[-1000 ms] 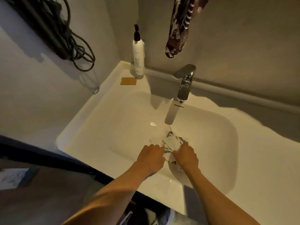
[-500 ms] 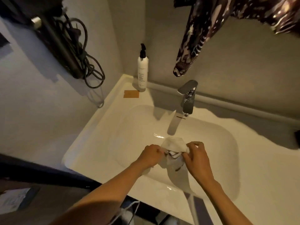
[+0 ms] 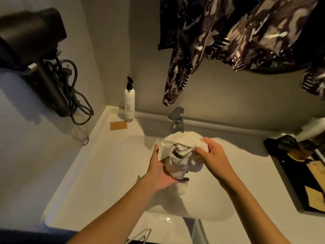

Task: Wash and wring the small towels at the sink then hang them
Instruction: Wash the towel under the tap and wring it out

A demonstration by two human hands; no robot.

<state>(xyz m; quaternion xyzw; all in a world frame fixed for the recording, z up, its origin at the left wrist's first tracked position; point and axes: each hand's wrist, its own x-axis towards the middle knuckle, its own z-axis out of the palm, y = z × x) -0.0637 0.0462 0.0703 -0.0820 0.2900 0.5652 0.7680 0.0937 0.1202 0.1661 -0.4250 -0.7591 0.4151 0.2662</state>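
A small white towel (image 3: 182,155), bunched and wet, hangs above the white sink basin (image 3: 112,173) just in front of the chrome faucet (image 3: 176,120). My right hand (image 3: 213,155) pinches its upper right edge between thumb and fingers. My left hand (image 3: 161,170) cups the towel's lower end from the left, palm up, fingers curled under it. A tail of the towel dangles below my left hand. Patterned dark cloths (image 3: 228,37) hang on the wall above the faucet.
A white pump bottle (image 3: 129,101) and a small tan card (image 3: 118,125) stand at the sink's back left corner. A black hair dryer with coiled cord (image 3: 52,85) hangs on the left wall. A dark tray with items (image 3: 299,166) sits at the right.
Both hands have lifted the towel out of the basin to faucet height. My left hand has turned palm up under it. The view has tilted up, showing more of the hanging cloths.
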